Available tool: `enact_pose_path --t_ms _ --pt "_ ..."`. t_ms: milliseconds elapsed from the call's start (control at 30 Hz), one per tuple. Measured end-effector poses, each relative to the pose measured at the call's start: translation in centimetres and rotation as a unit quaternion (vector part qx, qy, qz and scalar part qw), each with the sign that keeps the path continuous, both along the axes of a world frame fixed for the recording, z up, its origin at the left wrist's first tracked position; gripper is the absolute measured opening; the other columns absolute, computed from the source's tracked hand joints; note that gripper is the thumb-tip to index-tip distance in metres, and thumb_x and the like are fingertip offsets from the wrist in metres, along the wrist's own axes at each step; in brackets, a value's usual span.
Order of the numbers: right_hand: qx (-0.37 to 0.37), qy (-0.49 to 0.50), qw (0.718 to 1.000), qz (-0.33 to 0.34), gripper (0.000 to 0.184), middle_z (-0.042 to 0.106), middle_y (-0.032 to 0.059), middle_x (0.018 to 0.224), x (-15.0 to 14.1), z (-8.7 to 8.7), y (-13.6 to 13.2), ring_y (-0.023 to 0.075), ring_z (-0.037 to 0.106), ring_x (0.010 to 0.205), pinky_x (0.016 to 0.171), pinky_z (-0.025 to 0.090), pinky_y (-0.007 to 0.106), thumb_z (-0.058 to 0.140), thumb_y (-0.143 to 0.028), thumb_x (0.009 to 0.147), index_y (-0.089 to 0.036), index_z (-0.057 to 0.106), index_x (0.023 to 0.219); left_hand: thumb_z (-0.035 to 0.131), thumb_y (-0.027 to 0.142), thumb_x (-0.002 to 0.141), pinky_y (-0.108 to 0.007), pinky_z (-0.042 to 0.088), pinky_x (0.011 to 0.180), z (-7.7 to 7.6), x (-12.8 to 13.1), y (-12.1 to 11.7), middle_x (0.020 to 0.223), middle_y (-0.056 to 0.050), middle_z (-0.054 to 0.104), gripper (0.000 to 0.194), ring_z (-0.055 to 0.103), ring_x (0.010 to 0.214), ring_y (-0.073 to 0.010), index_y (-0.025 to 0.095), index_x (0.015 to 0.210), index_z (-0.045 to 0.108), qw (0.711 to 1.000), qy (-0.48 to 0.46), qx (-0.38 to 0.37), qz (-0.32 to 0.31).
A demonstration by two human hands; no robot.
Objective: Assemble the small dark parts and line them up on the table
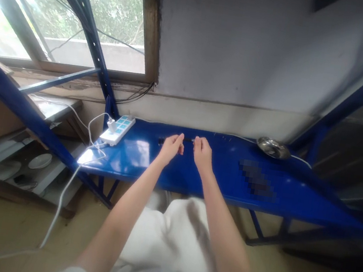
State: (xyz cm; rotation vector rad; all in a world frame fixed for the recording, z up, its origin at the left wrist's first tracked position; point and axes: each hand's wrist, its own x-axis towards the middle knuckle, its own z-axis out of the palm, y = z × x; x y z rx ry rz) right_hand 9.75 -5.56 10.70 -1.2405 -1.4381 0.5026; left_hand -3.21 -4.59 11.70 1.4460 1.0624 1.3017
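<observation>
Above the blue bench top, my left hand is closed around a thin black rod-shaped object. The dark, thicker end of that object sticks out to the left of the fist. My right hand pinches near the rod's right end, where a small light-coloured tip shows between the fingers. The rod lies about level between both hands. Its exact kind is too small to make out, and the fingers cover much of it.
A white power strip with a plugged-in charger sits at the bench's left end, its cable hanging to the floor. A shiny metal bowl and a pixelated dark item lie to the right. Blue frame posts stand at the sides.
</observation>
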Motion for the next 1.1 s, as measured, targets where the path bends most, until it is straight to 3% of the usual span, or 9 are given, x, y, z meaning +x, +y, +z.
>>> enact_pose_path --t_ms 267,533,700,933,1100 --pt "-0.018 0.015 0.994 0.108 0.027 0.056 -0.0009 0.071 1.5 -0.3 0.9 0.0102 0.052 0.056 0.059 0.044 0.026 0.043 -0.045 0.083 -0.02 0.049 0.092 0.054 0.051 0.076 -0.019 0.04 0.046 0.2 -0.7 0.6 0.058 -0.001 0.058 0.036 0.051 0.044 -0.0073 0.015 0.072 0.057 0.999 0.025 0.012 0.031" --pt "-0.022 -0.085 0.989 0.119 0.024 0.06 0.0007 0.067 2.0 0.2 0.8 0.0118 0.053 0.057 0.058 0.045 0.028 0.049 -0.041 0.08 -0.019 0.058 0.084 0.057 0.05 0.073 -0.02 0.04 0.046 0.0 -0.8 0.5 0.056 0.001 0.056 0.035 0.05 0.044 -0.0067 0.015 0.073 0.058 0.998 -0.006 0.014 0.062" --pt "-0.041 -0.066 0.993 0.094 0.023 0.062 0.0018 0.072 3.0 -0.2 1.3 0.0124 0.055 0.06 0.061 0.045 0.029 0.05 -0.04 0.079 -0.019 0.059 0.083 0.06 0.047 0.071 -0.019 0.04 0.045 -0.5 -1.3 0.9 0.054 0.002 0.055 0.033 0.049 0.043 -0.0058 0.014 0.074 0.058 0.993 -0.041 0.002 0.114" --pt "0.016 -0.047 0.995 0.088 0.023 0.061 0.0047 0.084 1.3 0.3 1.7 0.0144 0.055 0.072 0.068 0.045 0.03 0.053 -0.04 0.077 -0.018 0.061 0.079 0.064 0.044 0.069 -0.019 0.041 0.046 -0.9 -0.2 1.1 0.057 0.0 0.058 0.032 0.049 0.044 -0.0055 0.013 0.075 0.059 0.998 -0.03 -0.007 0.049" --pt "-0.011 -0.07 0.991 0.112 0.02 0.06 0.0038 0.081 0.7 0.2 1.9 0.0137 0.054 0.069 0.067 0.044 0.03 0.055 -0.037 0.075 -0.018 0.062 0.076 0.063 0.041 0.07 -0.019 0.041 0.046 -1.0 -0.1 1.5 0.058 0.001 0.058 0.029 0.049 0.043 -0.0054 0.013 0.075 0.057 0.999 -0.023 0.008 0.029"
